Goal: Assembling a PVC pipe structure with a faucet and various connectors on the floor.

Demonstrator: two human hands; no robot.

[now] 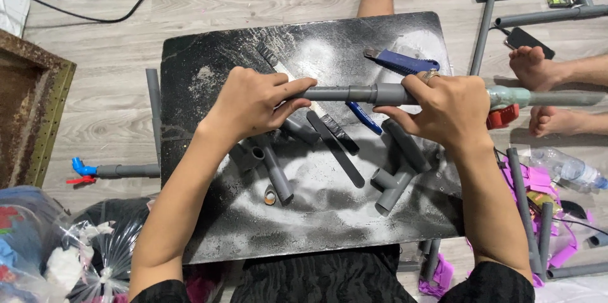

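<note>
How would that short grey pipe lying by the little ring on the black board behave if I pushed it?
The short grey pipe is round and lies flat on the black board, so it would probably roll sideways. It looks like rigid plastic, likely stiff and light. The powdery white dust there may let it slide.

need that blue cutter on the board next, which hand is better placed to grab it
Right. The right hand grips the grey pipe just below the blue cutter; the left hand is farther away.

Grey pipe (354, 93) looks like matt plastic, smooth. Black board (304, 214) is rough, dusted with white powder, slight sheen. Floor (114, 113) is pale wood-grain plank; blue cutter (400, 61) handle glossy.
</note>
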